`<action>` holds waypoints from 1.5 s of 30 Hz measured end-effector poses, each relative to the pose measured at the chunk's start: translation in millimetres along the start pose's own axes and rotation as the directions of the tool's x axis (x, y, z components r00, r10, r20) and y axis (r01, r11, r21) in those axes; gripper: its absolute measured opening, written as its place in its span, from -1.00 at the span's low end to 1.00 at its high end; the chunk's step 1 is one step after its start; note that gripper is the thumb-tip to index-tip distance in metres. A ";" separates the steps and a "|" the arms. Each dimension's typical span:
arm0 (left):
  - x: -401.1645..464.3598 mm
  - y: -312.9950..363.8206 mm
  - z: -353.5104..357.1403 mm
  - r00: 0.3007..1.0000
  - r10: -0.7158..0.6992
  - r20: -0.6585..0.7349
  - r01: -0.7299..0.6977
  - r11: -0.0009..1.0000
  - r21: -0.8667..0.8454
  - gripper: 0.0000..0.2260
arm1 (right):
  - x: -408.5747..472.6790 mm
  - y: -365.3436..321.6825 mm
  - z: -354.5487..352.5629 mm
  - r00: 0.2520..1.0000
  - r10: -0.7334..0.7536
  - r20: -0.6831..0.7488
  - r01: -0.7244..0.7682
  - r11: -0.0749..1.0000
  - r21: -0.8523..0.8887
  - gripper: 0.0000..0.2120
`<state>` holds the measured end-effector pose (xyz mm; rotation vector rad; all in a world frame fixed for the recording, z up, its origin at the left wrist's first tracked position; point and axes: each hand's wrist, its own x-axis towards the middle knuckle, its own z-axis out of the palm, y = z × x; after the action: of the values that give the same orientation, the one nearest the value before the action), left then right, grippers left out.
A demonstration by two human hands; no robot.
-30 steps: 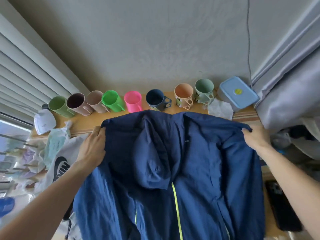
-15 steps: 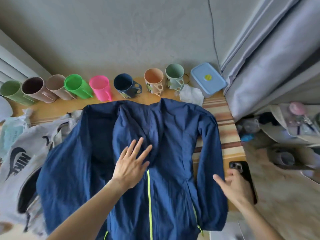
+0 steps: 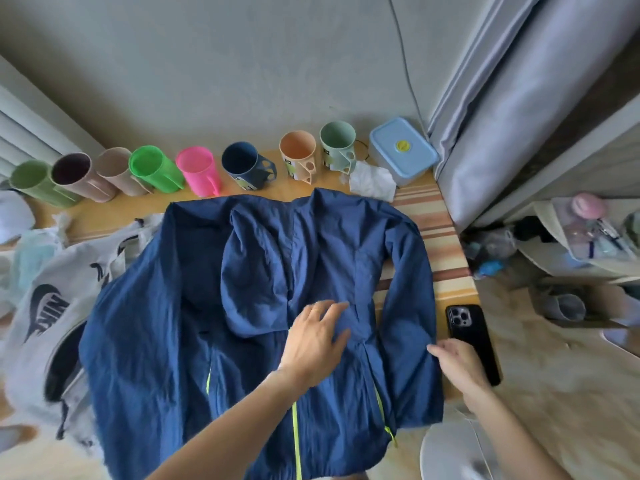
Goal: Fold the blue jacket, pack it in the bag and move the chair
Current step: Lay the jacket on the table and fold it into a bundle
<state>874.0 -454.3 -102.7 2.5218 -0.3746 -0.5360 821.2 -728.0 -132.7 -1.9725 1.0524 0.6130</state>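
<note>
Jacket (image 3: 166, 306): thin, soft, likely slippery. Left hand (image 3: 313, 341) presses it flat on the desk (image 3: 436, 237), fingers spread; right hand's (image 3: 457, 365) open fingers touch the sleeve edge, best grip.

I counted eight cups (image 3: 199, 171) in a row on my desk (image 3: 433, 230). There was one blue jacket (image 3: 180, 306), one blue box (image 3: 403, 150), one black phone (image 3: 472, 341), one white bag (image 3: 41, 306), and my two hands (image 3: 317, 344).

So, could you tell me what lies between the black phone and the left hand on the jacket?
In the head view, the jacket's sleeve lies between the phone and the left hand, with the right hand at its edge.
</note>
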 end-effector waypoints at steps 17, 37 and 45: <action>28.0 -32.7 -151.2 0.705 -0.673 0.224 0.341 0.045 -0.939 -0.95 | -96.2 -226.1 27.8 0.805 -0.565 0.181 0.493 0.807 0.325 -0.71; 80.9 -209.5 -132.0 0.701 -0.700 -0.138 0.500 0.620 -0.605 -0.74 | 68.3 -174.2 65.8 0.919 -0.180 -0.350 0.255 0.950 0.181 -0.79; 72.5 -204.0 -156.4 0.785 -0.428 -0.448 0.340 0.902 -0.265 -0.78 | 33.1 -174.2 94.2 0.659 -0.733 -0.169 0.532 0.613 -0.584 -0.53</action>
<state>1038.7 -244.4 -114.2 2.4521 0.3803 -0.0342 981.5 -607.2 -135.6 -2.8074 0.2906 0.0461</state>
